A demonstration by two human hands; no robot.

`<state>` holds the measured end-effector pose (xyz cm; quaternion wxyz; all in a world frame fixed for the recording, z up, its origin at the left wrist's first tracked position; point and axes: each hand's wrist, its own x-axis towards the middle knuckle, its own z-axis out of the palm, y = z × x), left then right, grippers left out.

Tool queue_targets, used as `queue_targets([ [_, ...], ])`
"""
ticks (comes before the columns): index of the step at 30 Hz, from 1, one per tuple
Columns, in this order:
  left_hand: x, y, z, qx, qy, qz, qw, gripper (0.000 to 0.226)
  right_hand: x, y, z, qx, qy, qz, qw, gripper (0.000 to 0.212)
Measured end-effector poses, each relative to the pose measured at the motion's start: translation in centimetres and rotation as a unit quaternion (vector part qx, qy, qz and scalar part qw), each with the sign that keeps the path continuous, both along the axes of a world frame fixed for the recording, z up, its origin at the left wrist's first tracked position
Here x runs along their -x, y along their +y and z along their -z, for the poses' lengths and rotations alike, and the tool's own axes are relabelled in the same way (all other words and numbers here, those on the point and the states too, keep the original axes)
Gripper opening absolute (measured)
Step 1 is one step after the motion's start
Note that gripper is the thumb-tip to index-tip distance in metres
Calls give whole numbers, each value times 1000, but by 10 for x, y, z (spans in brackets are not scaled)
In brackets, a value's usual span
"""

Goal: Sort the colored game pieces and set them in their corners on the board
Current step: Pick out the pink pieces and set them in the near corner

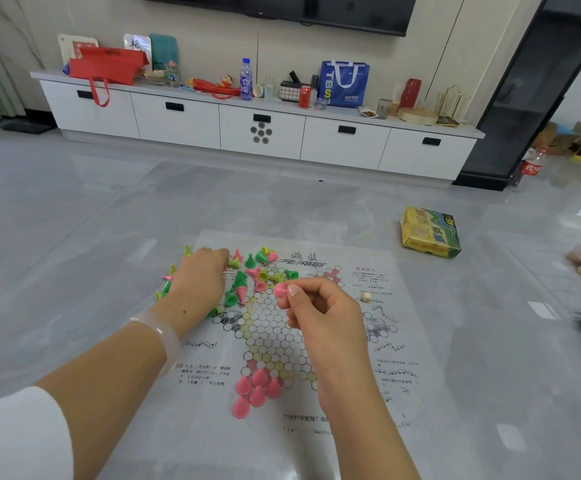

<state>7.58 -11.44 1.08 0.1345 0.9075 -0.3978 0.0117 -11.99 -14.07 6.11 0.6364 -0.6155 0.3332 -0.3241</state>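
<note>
The board [316, 341] is a thin printed sheet lying on the grey floor [74, 202] in the middle of the frame. It has a star of small circles and lines of writing too small to read.

In the upper middle, a blue bag [344, 84] on the long white cabinet [261, 133] shows the letters "TBS". A yellow and green box [430, 232] lies on the floor at the right, well apart from the board; its words are too blurry to read.

The right hand [320, 313] is in the middle of the frame, above the board. Its grip is closed on one pink piece [280, 289], pinched between thumb and fingertip.

The left hand [201, 282] is at the middle left, palm down on the pile [254, 271] of mixed green, yellow and pink pieces on the board's upper left part. Its fingers curl down into the pile, but I cannot tell if they hold a piece.

Six pink pieces [254, 389] stand close together in the bottom corner of the star.
</note>
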Motion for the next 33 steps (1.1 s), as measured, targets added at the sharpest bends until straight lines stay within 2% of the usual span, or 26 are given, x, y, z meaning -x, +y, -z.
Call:
queue_targets([
  [2, -3, 2, -1, 33, 18, 0, 999, 24, 0, 0, 0, 2, 2, -1, 1000, 14],
  [5, 1, 4, -12, 120, 98, -12, 988, 21, 0, -1, 1, -1, -4, -2, 1000, 13],
  [7, 6, 8, -25, 229, 201, -53, 951, 15, 2, -2, 1, -16, -15, -9, 1000, 12],
  [8, 10, 12, -32, 299, 294, -83, 904, 13, 2, -2, 0, -27, -22, -17, 999, 12],
  [9, 13, 19, -40, 383, 417, -105, 818, 13, 2, -2, 0, -38, -31, -27, 998, 13],
  [10, 17, 29, -46, 460, 549, -121, 687, 14, 3, -2, -1, -46, -38, -36, 998, 14],
  [11, 21, 41, -50, 515, 654, -127, 539, 17, 2, -2, -2, -50, -41, -44, 997, 15],
  [12, 26, 54, -49, 549, 718, -120, 411, 33, 2, -3, -2, -51, -40, -49, 997, 17],
  [13, 31, 66, -44, 567, 748, -114, 327, 57, 2, -3, -2, -50, -34, -54, 997, 17],
  [14, 36, 77, -38, 573, 761, -116, 282, 75, 2, -3, -2, -45, -22, -58, 997, 17],
  [15, 42, 86, -32, 577, 767, -120, 254, 82, 2, -3, 0, -34, -3, -62, 997, 17],
  [17, 54, 97, -23, 572, 782, -140, 203, 76, 2, -2, 5, -1, 59, -75, 995, 14],
  [20, 63, 105, -22, 537, 804, -196, 166, 40, 3, -4, 15, 19, 144, -103, 984, 10],
  [21, 63, 106, -23, 531, 806, -205, 162, 30, 3, -5, 18, 15, 163, -110, 980, 9],
  [23, 63, 109, -25, 528, 805, -209, 172, 22, 2, -7, 22, 2, 190, -126, 974, 8],
  [24, 63, 110, -25, 524, 804, -210, 187, 20, 2, -8, 23, -1, 197, -134, 971, 8],
  [28, 63, 106, -24, 499, 781, -241, 288, 17, 0, -10, 24, -9, 213, -157, 964, 12],
  [30, 67, 103, -23, 490, 774, -244, 318, 19, -1, -9, 23, -18, 211, -163, 964, 12],
  [33, 75, 100, -25, 475, 775, -233, 347, 18, -4, -8, 21, -9, 205, -174, 963, 11],
])
